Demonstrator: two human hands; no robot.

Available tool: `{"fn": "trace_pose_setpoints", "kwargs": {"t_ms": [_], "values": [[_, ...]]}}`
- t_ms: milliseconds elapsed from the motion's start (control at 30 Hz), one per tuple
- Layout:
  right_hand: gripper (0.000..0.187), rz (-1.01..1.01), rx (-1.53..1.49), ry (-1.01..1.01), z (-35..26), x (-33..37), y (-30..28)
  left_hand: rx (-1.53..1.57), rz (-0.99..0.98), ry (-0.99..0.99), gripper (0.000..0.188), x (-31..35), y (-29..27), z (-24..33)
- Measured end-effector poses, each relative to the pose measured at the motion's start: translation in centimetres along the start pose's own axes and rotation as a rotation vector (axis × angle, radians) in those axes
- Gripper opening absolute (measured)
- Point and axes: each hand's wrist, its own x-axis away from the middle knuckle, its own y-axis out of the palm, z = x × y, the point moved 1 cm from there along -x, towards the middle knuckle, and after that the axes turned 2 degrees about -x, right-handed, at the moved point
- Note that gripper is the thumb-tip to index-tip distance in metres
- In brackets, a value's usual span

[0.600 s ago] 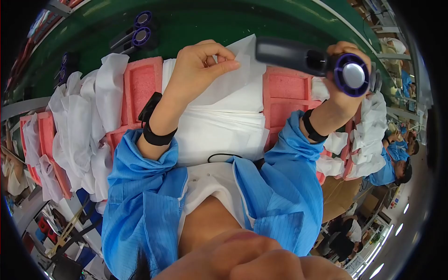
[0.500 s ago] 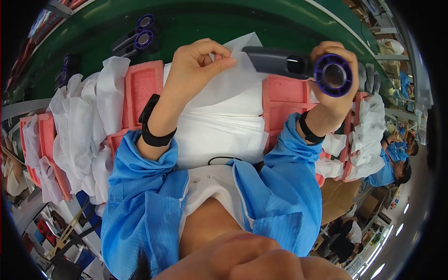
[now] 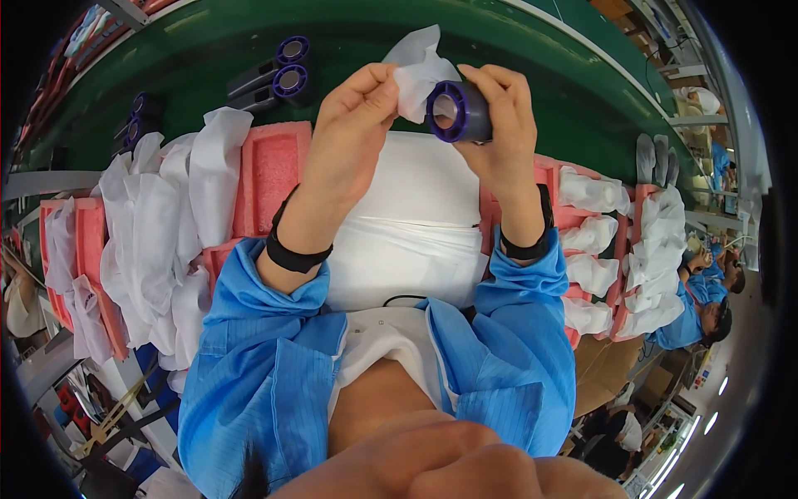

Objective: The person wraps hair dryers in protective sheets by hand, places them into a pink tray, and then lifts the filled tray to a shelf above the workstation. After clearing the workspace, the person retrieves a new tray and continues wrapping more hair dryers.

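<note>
My right hand (image 3: 504, 116) is wrapped round a dark grey hair dryer (image 3: 477, 114) with a purple ring on its round head. Its head faces left, above the stack of white sheets. A thin white translucent sleeve (image 3: 422, 71) hangs beside the head, and its upper end stands up crumpled. The thumb and fingers of my left hand (image 3: 359, 108) pinch this sleeve's left edge. The dryer's handle is out of sight, and I cannot tell how far it lies in the sleeve. Below both hands lies the stack of flat white sleeves (image 3: 407, 258).
Pink foam trays (image 3: 274, 170) flank the stack, with wrapped white bundles (image 3: 154, 224) on the left and more wrapped pieces (image 3: 592, 234) on the right. Bare dryers (image 3: 278, 79) lie on the green bench (image 3: 357, 41) at back left. Co-workers (image 3: 686, 308) sit at far right.
My right hand has brought the dryer left and turned it, so its handle no longer shows. The sleeve in my left hand has gone up off the stack and crumpled.
</note>
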Motion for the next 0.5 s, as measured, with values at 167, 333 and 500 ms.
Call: {"fn": "trace_pose_setpoints", "kwargs": {"t_ms": [167,333,500], "values": [[0.068,-0.054,0.028,0.04,-0.2,0.8,1.0,-0.953,-0.114,0.572,0.02,1.5,2.1,-0.3],[0.068,0.009,0.043,0.066,0.6,0.8,1.1,-1.16,-0.177,0.833,0.025,2.1,2.5,-2.5],[0.068,0.125,-0.007,0.196,1.3,1.4,1.3,-1.132,-0.148,0.781,0.046,1.5,2.6,-2.6]]}}
